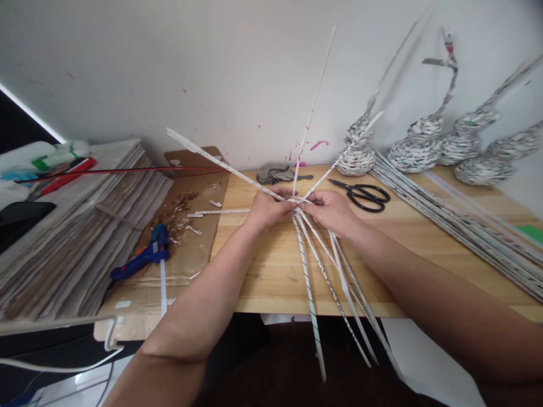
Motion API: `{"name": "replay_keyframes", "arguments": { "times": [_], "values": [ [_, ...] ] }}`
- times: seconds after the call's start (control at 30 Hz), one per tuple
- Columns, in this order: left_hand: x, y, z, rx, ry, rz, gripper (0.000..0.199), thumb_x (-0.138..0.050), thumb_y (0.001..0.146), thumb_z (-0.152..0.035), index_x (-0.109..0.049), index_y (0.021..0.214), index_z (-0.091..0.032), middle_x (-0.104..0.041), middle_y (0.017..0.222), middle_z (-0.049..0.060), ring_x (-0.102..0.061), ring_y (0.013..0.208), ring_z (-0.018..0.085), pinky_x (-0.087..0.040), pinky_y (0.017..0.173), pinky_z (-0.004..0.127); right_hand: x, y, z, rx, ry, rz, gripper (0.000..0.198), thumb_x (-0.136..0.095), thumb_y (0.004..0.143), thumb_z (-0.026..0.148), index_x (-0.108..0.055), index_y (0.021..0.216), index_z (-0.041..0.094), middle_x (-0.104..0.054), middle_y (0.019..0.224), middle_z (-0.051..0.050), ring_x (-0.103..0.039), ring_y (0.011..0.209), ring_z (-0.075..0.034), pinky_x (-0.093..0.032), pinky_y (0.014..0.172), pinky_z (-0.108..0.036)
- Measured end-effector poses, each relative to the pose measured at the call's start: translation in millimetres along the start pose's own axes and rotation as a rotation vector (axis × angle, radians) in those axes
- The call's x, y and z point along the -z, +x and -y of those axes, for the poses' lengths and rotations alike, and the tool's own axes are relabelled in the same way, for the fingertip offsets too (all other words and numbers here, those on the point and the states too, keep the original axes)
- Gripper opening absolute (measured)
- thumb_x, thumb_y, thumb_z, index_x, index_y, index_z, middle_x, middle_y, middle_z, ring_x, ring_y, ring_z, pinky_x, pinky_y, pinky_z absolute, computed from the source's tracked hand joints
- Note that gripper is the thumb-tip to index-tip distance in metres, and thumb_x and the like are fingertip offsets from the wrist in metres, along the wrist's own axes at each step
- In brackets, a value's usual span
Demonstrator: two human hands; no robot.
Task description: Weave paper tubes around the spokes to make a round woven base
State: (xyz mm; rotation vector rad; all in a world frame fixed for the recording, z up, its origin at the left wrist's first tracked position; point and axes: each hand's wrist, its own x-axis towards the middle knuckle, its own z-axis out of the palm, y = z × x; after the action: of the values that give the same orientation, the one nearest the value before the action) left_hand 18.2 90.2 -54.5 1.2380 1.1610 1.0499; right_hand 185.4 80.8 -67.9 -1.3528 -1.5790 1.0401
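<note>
Several thin rolled paper sticks (307, 277) cross at one point and fan out up the wall, to the left and down over the table's front edge. At the crossing, my left hand (271, 208) pinches the sticks from the left side. My right hand (328, 210) grips them from the right, its thumb and fingers closed close to the left fingertips. Exactly which stick each hand holds is hidden by the fingers. Black-handled scissors (368, 196) lie just beyond my right hand. A grey crumpled cloth-like item (275, 174) lies behind the crossing.
Woven paper gourd shapes (414, 148) stand against the wall at back right, beside a bundle of paper sticks (449, 217). On the left are a stack of newspapers (80, 226) and a blue glue gun (146, 254) on cardboard (190, 237) with brown scraps.
</note>
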Motion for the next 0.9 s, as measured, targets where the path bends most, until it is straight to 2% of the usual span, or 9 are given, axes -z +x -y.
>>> {"name": "replay_keyframes", "arguments": {
  "times": [0.2, 0.43, 0.63, 0.9],
  "values": [
    [0, -2, -1, 0.044, -0.062, 0.013, 0.024, -0.076, 0.062, -0.007, -0.071, 0.085, -0.01, -0.07, 0.073, 0.005, -0.066, 0.062, 0.012, -0.056, 0.059, 0.023, -1, 1, -2, 0.041, -0.073, -0.039, 0.024, -0.07, 0.075, 0.042, -0.067, 0.071, 0.018, -0.065, 0.067, -0.001, -0.053, 0.058, -0.013, -0.039, 0.057, -0.026],
    [1, 1, 4, 0.119, -0.127, 0.005, 0.023, -0.073, 0.065, -0.001, -0.071, 0.087, -0.01, -0.07, 0.076, 0.005, -0.066, 0.064, 0.012, -0.057, 0.062, 0.023, 1, 1, -5, 0.007, -0.191, -0.01, 0.02, -0.065, 0.078, 0.037, -0.064, 0.07, 0.019, -0.061, 0.061, 0.0, -0.051, 0.056, -0.014, -0.037, 0.055, -0.026],
    [2, 1, 4, 0.151, -0.174, 0.005, 0.019, -0.072, 0.067, 0.002, -0.068, 0.081, -0.009, -0.07, 0.074, 0.005, -0.067, 0.063, 0.012, -0.057, 0.062, 0.022, 4, -1, 1, 0.017, -0.258, -0.016, 0.019, -0.064, 0.077, 0.036, -0.063, 0.069, 0.019, -0.062, 0.063, 0.0, -0.052, 0.058, -0.014, -0.036, 0.056, -0.027],
    [3, -1, -5, 0.182, -0.197, -0.054, 0.016, -0.069, 0.068, 0.006, -0.064, 0.073, -0.008, -0.069, 0.068, 0.004, -0.066, 0.06, 0.01, -0.056, 0.061, 0.02, 1, -5, 4, 0.08, -0.125, -0.016, 0.022, -0.065, 0.077, 0.039, -0.072, 0.079, 0.018, -0.066, 0.069, 0.0, -0.053, 0.061, -0.013, -0.038, 0.059, -0.026]
  ]
}}
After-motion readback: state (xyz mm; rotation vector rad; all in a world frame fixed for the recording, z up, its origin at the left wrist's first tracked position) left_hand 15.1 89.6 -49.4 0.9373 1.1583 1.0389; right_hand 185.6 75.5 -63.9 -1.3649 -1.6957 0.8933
